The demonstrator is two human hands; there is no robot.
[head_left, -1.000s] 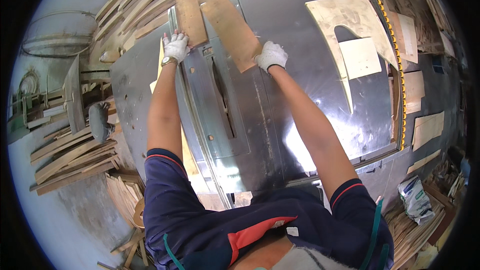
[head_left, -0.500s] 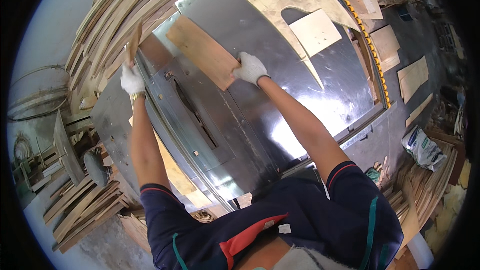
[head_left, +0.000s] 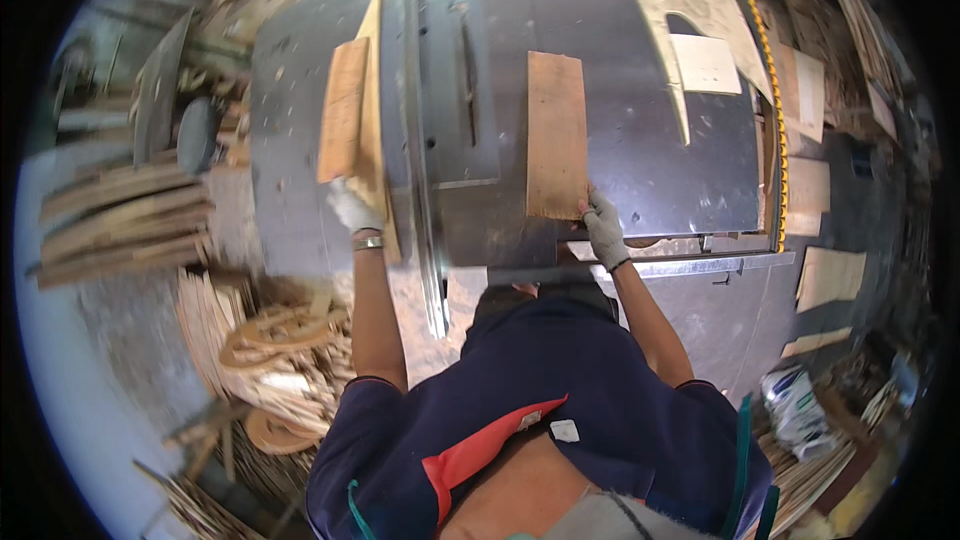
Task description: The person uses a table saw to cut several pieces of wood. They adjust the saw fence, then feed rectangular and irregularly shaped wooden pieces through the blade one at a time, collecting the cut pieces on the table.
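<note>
White work gloves cover both my hands. My left hand (head_left: 355,206) closes on the near end of a reddish-brown wooden board (head_left: 344,105), left of the long metal fence. Beneath that board a long pale tapered wood strip (head_left: 374,130) lies along the table. My right hand (head_left: 603,228) grips the near right corner of a second brown wooden board (head_left: 556,130), thumb on top. This board lies on the dark metal saw table (head_left: 640,175), right of the slot (head_left: 468,80). The fence (head_left: 414,120) runs between the two boards.
A pale plywood piece with a curved cutout (head_left: 700,2) and a small pale panel (head_left: 708,65) lie far right. A yellow toothed strip (head_left: 775,120) edges the table. Wood offcuts (head_left: 290,350) pile at lower left, with stacked slats (head_left: 125,215) beyond. A white bag (head_left: 797,410) sits lower right.
The view has turned and shifted. Both hands have come nearer my body. The right board has been drawn toward the near edge; the left hand's board now lies over the pale strip.
</note>
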